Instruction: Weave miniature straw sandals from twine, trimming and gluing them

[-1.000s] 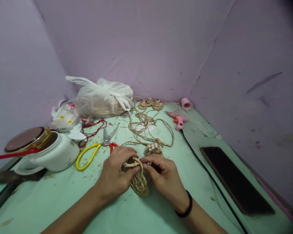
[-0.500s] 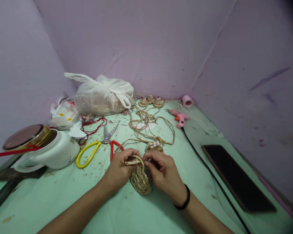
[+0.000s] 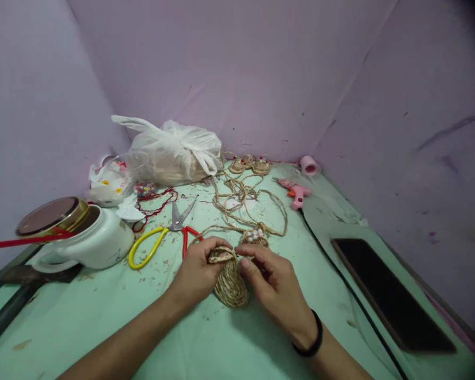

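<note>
The fingers of the left hand point(image 3: 200, 272) are bent, with the thumb pressing the woven slipper point(image 3: 231, 289) in the lower middle of the frame. The right hand point(image 3: 277, 282) has its thumb and forefinger only slightly apart, beside the slipper's upper edge; whether they grip something, I cannot tell. A black band point(image 3: 319, 333) is around this wrist. Just behind the fingers lies a slipper with white beads point(image 3: 255, 236), and a loose rope point(image 3: 285, 216) spreads toward the upper middle. Scissors point(image 3: 176, 224) with spread blades lie left of centre. The pink glue gun point(image 3: 298, 194) is right of centre, the phone point(image 3: 391, 295) at lower right, the white mug point(image 3: 110, 240) at middle left.
</note>
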Demonstrator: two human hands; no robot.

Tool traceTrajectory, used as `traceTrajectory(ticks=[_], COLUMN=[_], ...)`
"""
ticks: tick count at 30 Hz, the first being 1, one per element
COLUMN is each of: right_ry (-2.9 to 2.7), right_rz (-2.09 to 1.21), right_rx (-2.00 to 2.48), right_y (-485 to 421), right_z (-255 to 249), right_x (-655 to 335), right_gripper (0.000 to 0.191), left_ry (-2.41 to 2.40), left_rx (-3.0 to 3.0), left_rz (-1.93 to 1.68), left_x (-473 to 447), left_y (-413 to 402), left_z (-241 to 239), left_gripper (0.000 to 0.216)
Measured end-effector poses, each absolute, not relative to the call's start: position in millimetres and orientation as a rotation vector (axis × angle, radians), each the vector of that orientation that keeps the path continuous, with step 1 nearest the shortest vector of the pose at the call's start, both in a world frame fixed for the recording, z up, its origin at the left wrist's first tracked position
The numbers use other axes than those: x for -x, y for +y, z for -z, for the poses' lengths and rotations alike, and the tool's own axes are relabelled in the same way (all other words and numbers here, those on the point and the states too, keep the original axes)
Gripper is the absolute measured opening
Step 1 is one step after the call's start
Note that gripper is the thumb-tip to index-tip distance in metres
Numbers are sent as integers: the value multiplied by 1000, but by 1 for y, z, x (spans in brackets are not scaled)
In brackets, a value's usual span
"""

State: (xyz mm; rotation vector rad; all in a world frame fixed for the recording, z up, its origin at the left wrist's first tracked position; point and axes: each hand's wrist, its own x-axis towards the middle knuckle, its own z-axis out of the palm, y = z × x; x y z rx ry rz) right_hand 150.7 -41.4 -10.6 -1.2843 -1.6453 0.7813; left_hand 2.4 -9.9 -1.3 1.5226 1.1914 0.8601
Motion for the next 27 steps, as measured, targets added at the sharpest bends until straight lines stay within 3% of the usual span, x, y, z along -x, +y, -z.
traceTrajectory(ticks=[10,21,27], right_ry=[-1178,-1367,-1204], right_rz=[-1508,-1339,-1382], right_rx=[1345,1273,1286], right_y=[-31,-32,-31], right_z=[6,12,11], right_x=[-153,-145,-149], right_gripper=[21,21,23], left_ry=[1269,1268,1163], left_rx=[-1475,-1544,-1729], left_rz=[-795,-809,-776], left_x=[-3,-3,9], left_y=[-7,-6,-7], left_z=[-2,4,-12], left_gripper=[24,23,50])
